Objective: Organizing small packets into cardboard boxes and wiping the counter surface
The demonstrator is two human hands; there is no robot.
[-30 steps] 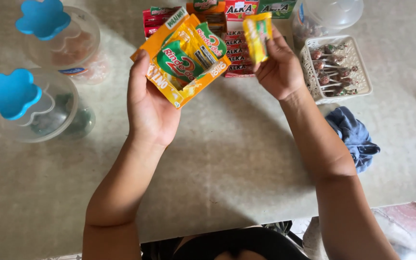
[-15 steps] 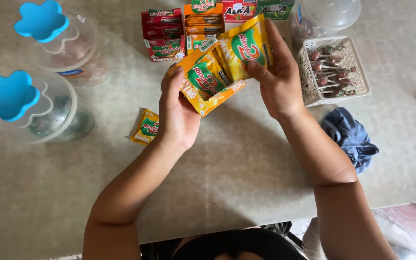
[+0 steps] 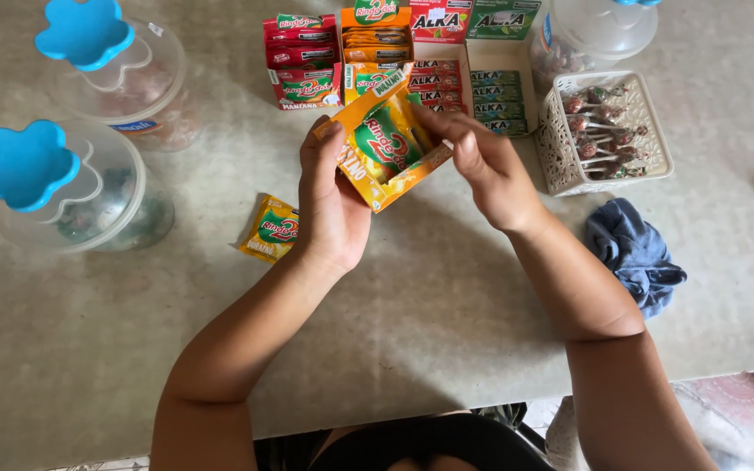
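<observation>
Here the left hand (image 3: 332, 202) grips an orange sachet stack (image 3: 384, 146) while the right hand (image 3: 489, 166) pinches its one-o'clock edge, mid-sorting; next likely needs a clean peel.

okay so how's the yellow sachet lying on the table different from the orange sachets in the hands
The yellow sachet is single, lying flat on the table, touched by neither hand. The orange sachets are a stack, tilted above the table, gripped by the left hand and right hand. Yellow against orange background. Both carry a similar green and red label.
</observation>
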